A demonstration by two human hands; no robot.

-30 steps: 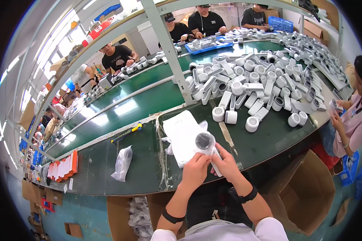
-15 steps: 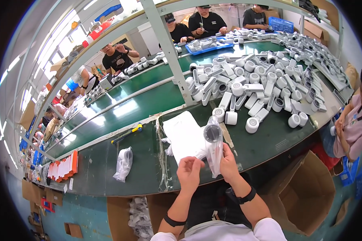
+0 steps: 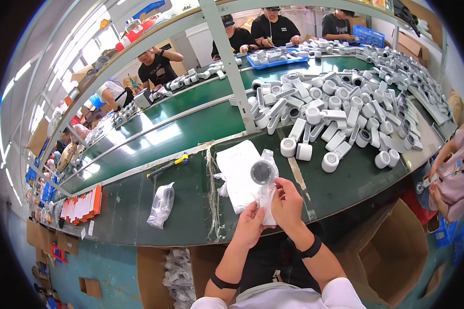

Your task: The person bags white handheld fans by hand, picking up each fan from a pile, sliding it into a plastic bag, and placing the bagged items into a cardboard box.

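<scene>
A white hair-dryer-shaped device [image 3: 262, 173] with a round, dark-centred head is inside a clear plastic bag [image 3: 269, 156], over a stack of white bags [image 3: 235, 175]. My right hand [image 3: 287, 204] is closed round the bagged handle from the right. From the lower left, my left hand [image 3: 249, 225] pinches the lower end of the bag, thumb and fingers together. Both hands are near the bench's front edge. Another bagged device [image 3: 161, 205] lies to the left, and the handle under my fingers is partly hidden.
A large heap of similar white devices [image 3: 340, 110] covers the right of the green bench [image 3: 191, 219]. A yellow-and-black-handled hammer [image 3: 168, 165] and orange-white boxes [image 3: 82, 206] lie left. An open carton [image 3: 392, 252] stands below right. A metal post [image 3: 231, 72] rises ahead; several people work beyond.
My left hand has gone from beside the bag to gripping its lower end. The bag's loose end is now gathered up between my hands. The view has shifted slightly left.
</scene>
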